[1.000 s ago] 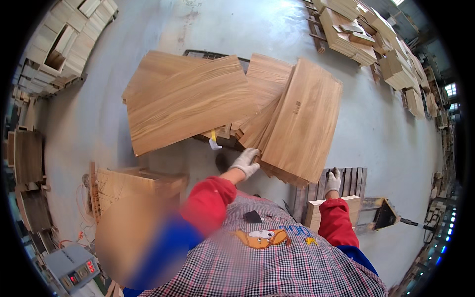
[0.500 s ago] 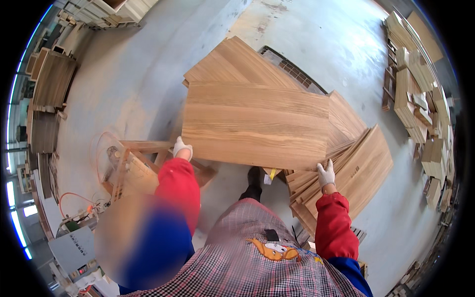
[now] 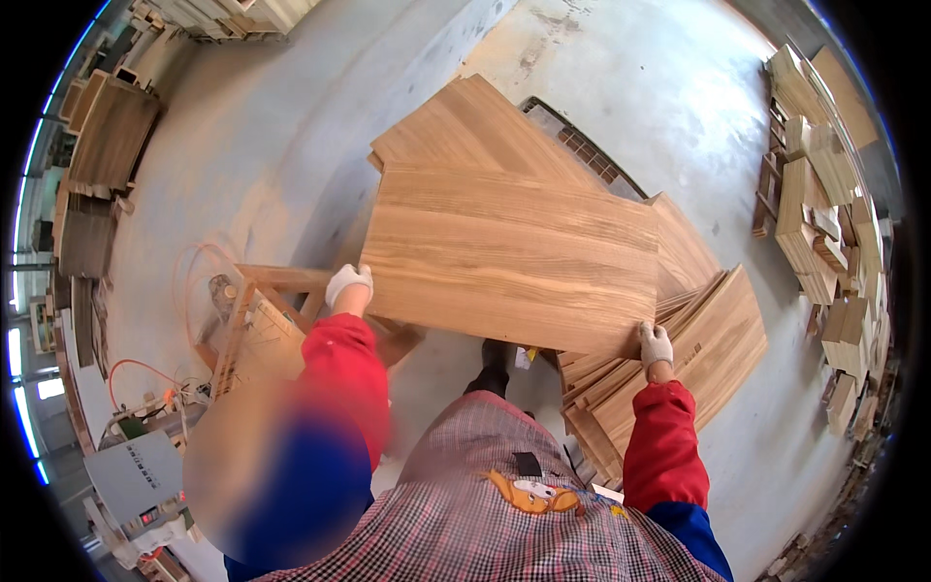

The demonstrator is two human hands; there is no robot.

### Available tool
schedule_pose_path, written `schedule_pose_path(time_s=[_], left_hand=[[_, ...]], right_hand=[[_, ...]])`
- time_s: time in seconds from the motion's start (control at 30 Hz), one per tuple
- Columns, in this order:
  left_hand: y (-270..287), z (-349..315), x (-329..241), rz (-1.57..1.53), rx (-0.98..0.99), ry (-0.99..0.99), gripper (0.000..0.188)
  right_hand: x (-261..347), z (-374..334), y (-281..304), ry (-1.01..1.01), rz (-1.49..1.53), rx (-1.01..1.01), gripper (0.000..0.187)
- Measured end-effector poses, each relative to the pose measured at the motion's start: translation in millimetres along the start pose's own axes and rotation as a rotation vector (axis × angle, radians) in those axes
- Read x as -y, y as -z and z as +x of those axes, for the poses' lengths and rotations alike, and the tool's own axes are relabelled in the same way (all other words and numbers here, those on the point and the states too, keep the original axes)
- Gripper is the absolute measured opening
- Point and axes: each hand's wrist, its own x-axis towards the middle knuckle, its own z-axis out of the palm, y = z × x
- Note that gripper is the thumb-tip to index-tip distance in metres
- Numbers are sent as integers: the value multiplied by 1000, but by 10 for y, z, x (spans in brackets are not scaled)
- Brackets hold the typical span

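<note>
A broad wooden panel (image 3: 514,252) with long grain lies in front of me, above other boards. My left hand (image 3: 349,284), in a white glove, grips its near left corner. At the near right corner my right hand (image 3: 656,344), gloved too, is closed on the panel's edge. Fingers of both hands are partly hidden by the panel. Behind it another wooden panel (image 3: 475,126) lies at an angle. To the right, under and beside my right hand, is a fanned stack of wooden boards (image 3: 713,335).
A wooden stand (image 3: 291,276) is close by my left arm, with an orange hose (image 3: 136,364) and a grey control box (image 3: 138,475) nearer. A dark grid-like pallet (image 3: 582,145) shows behind the panels. Stacked boards (image 3: 805,218) line the right; more stacks (image 3: 112,131) stand left.
The panel has shifted slightly right and its near right corner has come closer to me. Both hands have moved along with it, still gripping the corners.
</note>
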Motion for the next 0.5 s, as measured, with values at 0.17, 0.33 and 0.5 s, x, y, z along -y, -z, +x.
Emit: schedule_pose_path(time_s=[0.17,0.33,0.5], left_hand=[[378,-381,-40,-150,-18,-180,54],[437,-1437,314,-288,-109,-197,53],[-48,-2539,1269,-619,-350,-173,51]], right_hand=[[-388,-43,663,24,83,-53,48],[-976,-716,1009,-50,346,-38,44],[-1544,-1297,1195,154,535,-59,41]])
